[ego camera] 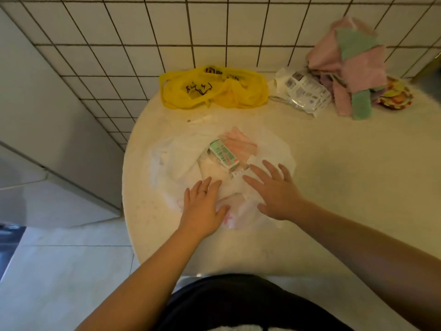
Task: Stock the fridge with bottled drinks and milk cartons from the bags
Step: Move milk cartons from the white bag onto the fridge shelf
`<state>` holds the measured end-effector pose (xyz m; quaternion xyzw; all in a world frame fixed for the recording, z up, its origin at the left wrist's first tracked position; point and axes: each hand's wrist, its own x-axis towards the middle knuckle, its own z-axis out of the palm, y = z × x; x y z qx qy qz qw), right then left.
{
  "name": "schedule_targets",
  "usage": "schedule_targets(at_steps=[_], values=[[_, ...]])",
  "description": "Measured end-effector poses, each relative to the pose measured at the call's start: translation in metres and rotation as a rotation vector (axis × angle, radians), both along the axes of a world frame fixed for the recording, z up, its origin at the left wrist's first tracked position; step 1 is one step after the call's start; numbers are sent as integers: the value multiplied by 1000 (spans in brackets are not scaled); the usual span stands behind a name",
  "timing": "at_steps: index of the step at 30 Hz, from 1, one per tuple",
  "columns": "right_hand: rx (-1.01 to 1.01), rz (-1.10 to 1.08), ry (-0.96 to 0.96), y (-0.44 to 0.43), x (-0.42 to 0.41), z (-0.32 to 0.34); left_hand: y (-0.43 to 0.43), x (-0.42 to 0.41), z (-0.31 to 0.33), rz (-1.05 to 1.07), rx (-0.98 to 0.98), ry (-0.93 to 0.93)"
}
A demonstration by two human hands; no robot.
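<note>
A white plastic bag (171,158) lies spread on the round cream table (334,187). Inside its mouth lies a green and white carton (223,155) on its side, with pink packs beside it. My left hand (202,206) rests flat on the bag's near part, fingers straight. My right hand (274,189) is spread over the bag's right side, its fingertips close to the carton. A flattened yellow bag (214,88) with black writing lies at the table's far edge by the wall.
A clear pack with a white basket (301,93) and a heap of pink and green cloths (350,68) sit at the back right. A tiled wall (143,32) stands behind. A pale grey appliance body (35,115) is at the left, over the floor.
</note>
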<state>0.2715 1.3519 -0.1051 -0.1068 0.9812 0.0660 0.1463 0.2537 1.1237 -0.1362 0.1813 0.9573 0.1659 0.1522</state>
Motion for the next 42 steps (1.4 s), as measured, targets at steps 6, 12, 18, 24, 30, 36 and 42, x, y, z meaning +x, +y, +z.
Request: schedule_targets(at_steps=[6, 12, 18, 24, 30, 36, 42], values=[[106, 225, -140, 21, -48, -14, 28, -17, -16, 53, -81, -172], [108, 323, -115, 35, -57, -16, 40, -13, -29, -2, -100, -272], [-46, 253, -95, 67, -31, -25, 71, -5, -24, -213, -177, -273], [-134, 78, -194, 94, 20, -30, 89, 18, -31, -442, -194, -264], [-246, -281, -438, 98, 39, -39, 89, 12, -19, -408, -20, -318], [-108, -367, -281, 62, 7, -21, 73, -22, -29, -234, 115, 37], [-324, -529, -96, 26, -8, -55, 75, -57, -24, -360, -153, -43]])
